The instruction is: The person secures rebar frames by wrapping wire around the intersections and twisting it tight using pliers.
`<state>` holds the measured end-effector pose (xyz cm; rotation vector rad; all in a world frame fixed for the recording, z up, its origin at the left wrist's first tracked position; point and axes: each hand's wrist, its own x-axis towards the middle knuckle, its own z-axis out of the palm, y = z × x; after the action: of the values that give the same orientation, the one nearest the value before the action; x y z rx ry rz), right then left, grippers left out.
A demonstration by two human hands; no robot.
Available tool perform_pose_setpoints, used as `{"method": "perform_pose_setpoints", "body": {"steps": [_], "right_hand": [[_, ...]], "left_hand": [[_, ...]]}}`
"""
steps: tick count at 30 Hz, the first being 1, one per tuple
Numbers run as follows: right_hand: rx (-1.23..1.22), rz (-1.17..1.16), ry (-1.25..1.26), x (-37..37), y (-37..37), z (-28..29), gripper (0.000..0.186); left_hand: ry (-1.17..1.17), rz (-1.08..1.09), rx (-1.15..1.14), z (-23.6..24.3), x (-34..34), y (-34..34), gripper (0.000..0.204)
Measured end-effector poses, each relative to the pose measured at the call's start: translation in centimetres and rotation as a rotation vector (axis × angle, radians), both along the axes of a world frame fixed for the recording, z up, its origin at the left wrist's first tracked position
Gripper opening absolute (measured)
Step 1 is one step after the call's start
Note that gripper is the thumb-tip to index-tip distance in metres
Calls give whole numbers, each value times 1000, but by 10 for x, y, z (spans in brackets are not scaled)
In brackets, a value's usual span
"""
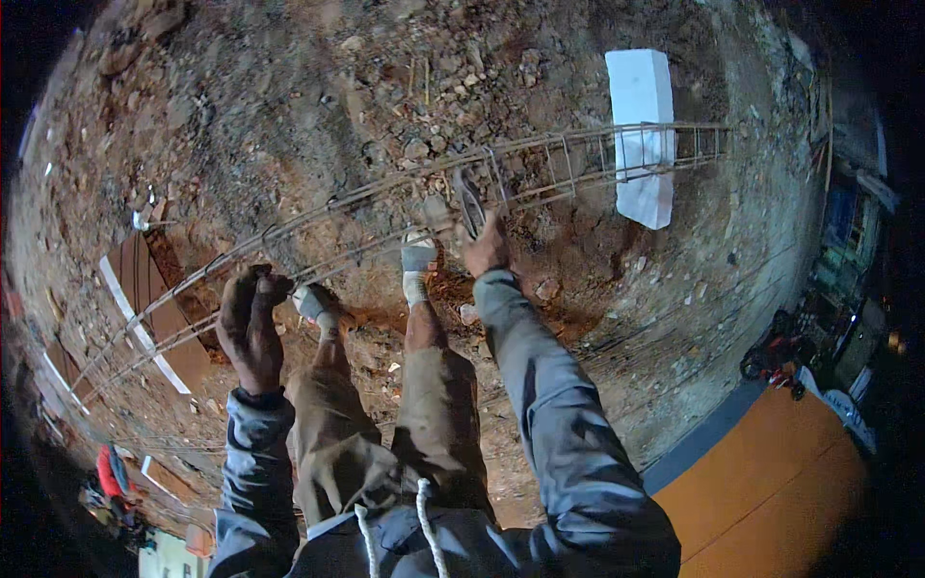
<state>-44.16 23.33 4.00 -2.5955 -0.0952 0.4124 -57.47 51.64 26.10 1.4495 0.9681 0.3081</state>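
One pair of pincers (pixel 469 200), nose forward-left, long axis across rebar cage (pixel 497 173)

Right of the pliers (pixel 471 205), the rebar frame (pixel 395 180) lies over a block (pixel 643 96).

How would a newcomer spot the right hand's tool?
Find the long rebar frame crossing the stony ground. Near its middle, the right hand grips a dark pincer-like tool. A slot between its two short arms sets it apart from the frame's thin bars.

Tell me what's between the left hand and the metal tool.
Between left hand and metal tool, the head view shows the left foot, right foot and steel rods.
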Motion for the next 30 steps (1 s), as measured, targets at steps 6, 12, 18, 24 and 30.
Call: {"method": "perform_pose_setpoints", "body": {"steps": [6, 12, 18, 24, 30], "right_hand": [[117, 105, 31, -17, 77, 15, 67], [237, 202, 221, -96, 132, 12, 57], [159, 212, 561, -108, 144, 21, 74], [77, 428, 630, -150, 224, 31, 70], [119, 401, 501, -235, 291, 3, 71]], "left_hand": [[143, -171, 91, -19, 36, -38, 24], [310, 204, -308, -5, 0, -88, 12], [412, 26, -122, -49, -69, -79, 27], [277, 227, -422, -46, -96, -31, 20], [332, 363, -508, -61, -160, 20, 15]]}}
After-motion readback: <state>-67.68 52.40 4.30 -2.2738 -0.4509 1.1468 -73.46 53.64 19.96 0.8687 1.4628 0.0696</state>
